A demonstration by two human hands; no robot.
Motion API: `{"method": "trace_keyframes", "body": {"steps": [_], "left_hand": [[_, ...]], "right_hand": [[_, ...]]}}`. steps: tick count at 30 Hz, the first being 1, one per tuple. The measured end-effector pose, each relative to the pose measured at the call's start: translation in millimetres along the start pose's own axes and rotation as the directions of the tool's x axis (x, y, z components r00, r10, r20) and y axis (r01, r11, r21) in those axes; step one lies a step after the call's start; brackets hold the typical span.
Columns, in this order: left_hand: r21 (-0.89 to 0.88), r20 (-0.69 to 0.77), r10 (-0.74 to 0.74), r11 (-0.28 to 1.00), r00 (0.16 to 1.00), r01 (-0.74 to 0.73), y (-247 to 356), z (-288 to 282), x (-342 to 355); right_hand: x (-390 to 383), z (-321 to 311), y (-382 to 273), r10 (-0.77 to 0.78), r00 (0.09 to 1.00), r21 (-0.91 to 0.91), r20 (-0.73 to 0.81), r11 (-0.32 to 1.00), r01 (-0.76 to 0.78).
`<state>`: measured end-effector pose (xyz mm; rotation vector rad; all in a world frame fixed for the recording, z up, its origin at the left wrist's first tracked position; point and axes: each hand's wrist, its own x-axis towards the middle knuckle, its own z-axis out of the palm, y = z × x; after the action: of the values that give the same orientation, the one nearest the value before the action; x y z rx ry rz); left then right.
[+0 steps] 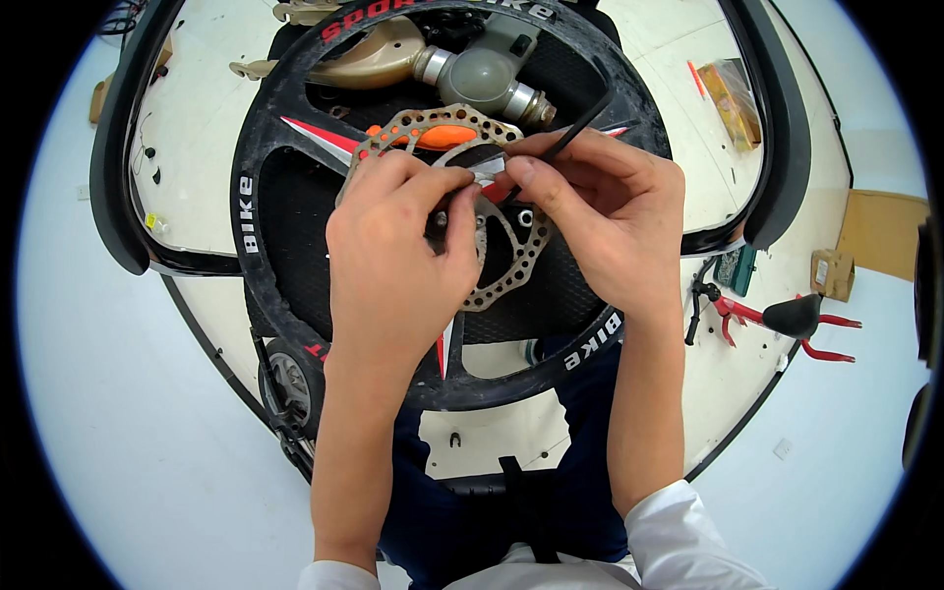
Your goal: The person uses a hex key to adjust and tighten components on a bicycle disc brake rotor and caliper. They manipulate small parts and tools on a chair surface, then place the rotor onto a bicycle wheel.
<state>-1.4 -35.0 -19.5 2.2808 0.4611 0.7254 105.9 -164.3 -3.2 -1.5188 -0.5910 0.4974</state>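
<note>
My left hand is closed, with thumb and forefinger pinching a small whitish piece that looks like clear plastic with a bit of red by it. My right hand meets it there and grips a bent black hex key, whose long arm points up and away. Beneath both hands lies a perforated metal brake disc over the middle of a black spoked bicycle wheel. The wheel lies flat and bears red and white markings. My fingers cover part of the disc and the hub.
Behind the disc lie an orange-handled item, a tan curved part and a grey rounded metal part. Black looped armrests flank the wheel. On the floor are a red-and-black tool, a cardboard box and a small wheel.
</note>
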Motion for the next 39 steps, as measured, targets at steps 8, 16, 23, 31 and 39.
{"method": "trace_keyframes", "body": {"steps": [8,16,23,31,39], "left_hand": [[0.051,-0.078,0.132,0.99,0.988,-0.128,-9,4,-9],[0.004,-0.135,0.158,0.987,0.978,-0.159,-14,10,-10],[-0.058,-0.099,0.083,0.994,0.992,-0.089,-15,9,-11],[-0.1,-0.164,0.026,0.994,0.986,-0.043,-11,14,-13],[-0.104,-0.159,0.032,0.993,0.987,-0.049,-14,14,-13]], "right_hand": [[3,7,8,-0.046,0.999,0.042,-0.013,0.998,0.046],[2,13,4,-0.045,0.999,-0.01,-0.029,0.999,0.045],[0,17,2,-0.064,0.997,0.014,-0.033,0.998,0.065],[-1,18,4,-0.075,0.996,-0.026,-0.042,0.997,0.074],[-1,21,5,-0.106,0.993,-0.099,-0.044,0.99,0.101]]}}
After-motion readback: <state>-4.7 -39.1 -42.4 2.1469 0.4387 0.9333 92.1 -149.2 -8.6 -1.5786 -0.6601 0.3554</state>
